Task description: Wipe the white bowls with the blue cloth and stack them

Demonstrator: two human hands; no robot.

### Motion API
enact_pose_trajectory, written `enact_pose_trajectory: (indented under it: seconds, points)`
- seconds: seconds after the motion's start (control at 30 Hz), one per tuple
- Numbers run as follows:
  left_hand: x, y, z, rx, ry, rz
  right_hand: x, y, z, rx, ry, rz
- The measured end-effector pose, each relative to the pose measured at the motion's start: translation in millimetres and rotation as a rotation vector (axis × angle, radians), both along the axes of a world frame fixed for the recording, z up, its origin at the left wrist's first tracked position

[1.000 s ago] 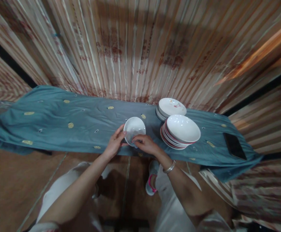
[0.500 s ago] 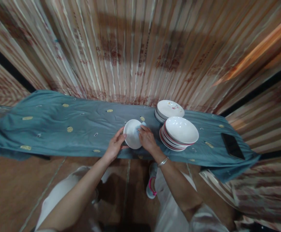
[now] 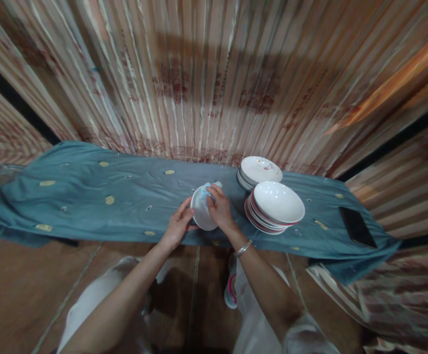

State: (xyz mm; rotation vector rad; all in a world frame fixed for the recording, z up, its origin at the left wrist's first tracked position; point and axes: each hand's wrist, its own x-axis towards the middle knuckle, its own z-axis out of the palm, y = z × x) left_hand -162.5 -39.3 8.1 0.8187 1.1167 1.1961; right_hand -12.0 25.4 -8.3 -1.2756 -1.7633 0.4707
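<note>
A small white bowl (image 3: pixel 202 216) is tilted toward me over the near side of the cloth-covered table. My left hand (image 3: pixel 178 223) grips its left rim, thumb on the inner side and the other fingers behind. Pressed against the bowl's upper inside is a light blue cloth (image 3: pixel 205 191), which my right hand (image 3: pixel 219 206) holds with bent fingers. Part of the cloth and the bowl's right side are hidden by that hand. Just right of it stands a stack of red-rimmed white bowls (image 3: pixel 278 202).
Behind the bowls is a stack of plates (image 3: pixel 261 169) with a floral print on top. A black phone (image 3: pixel 357 226) lies near the table's right end. The teal tablecloth (image 3: pixel 88 196) has yellow motifs, and a striped curtain (image 3: pixel 206 88) hangs behind.
My right hand has moved the blue cloth up and left across the inside of the bowl. My left hand keeps its hold on the rim. The view has shifted slightly.
</note>
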Motion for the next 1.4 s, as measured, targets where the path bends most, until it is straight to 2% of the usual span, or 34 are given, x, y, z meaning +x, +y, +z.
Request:
enact_pose_trajectory:
  seconds: [0.17, 0.4, 0.47, 0.57, 0.7, 0.87, 1.03, 1.27, 1.4]
  points:
    - [1.1, -1.7, 1.4, 0.009, 0.001, -0.006, -6.5, -2.5, 6.8, 0.005, 0.132, 0.066]
    - [1.6, -0.8, -1.0, 0.000, -0.037, 0.017, -17.1, -14.8, 8.3, -0.055, 0.336, 0.217]
    - [1.4, -0.1, -2.4, -0.010, -0.060, 0.031, -17.1, -19.2, 8.2, -0.120, 0.404, 0.254]
    - [0.9, 0.1, -3.8, -0.010, -0.091, 0.045, -13.8, -24.4, 6.8, -0.292, 0.499, 0.297]
    - [0.3, -0.2, -4.7, -0.002, -0.101, 0.049, -5.0, -28.6, 4.3, -0.475, 0.530, 0.375]
    - [-0.4, 0.5, -5.1, -0.002, -0.066, 0.031, 7.0, -30.5, 1.6, -0.530, 0.423, 0.481]
    - [-0.8, 0.0, -2.4, -0.003, -0.039, 0.021, 18.2, -26.4, -4.7, -0.544, 0.182, 0.504]
    - [-0.2, -0.1, 0.7, -0.002, -0.002, 0.019, 29.9, -27.4, -0.5, -0.342, -0.293, 0.364]
    - [-0.2, 1.0, 1.5, -0.011, 0.005, 0.027, 28.7, -29.5, 1.7, -0.245, -0.464, 0.262]
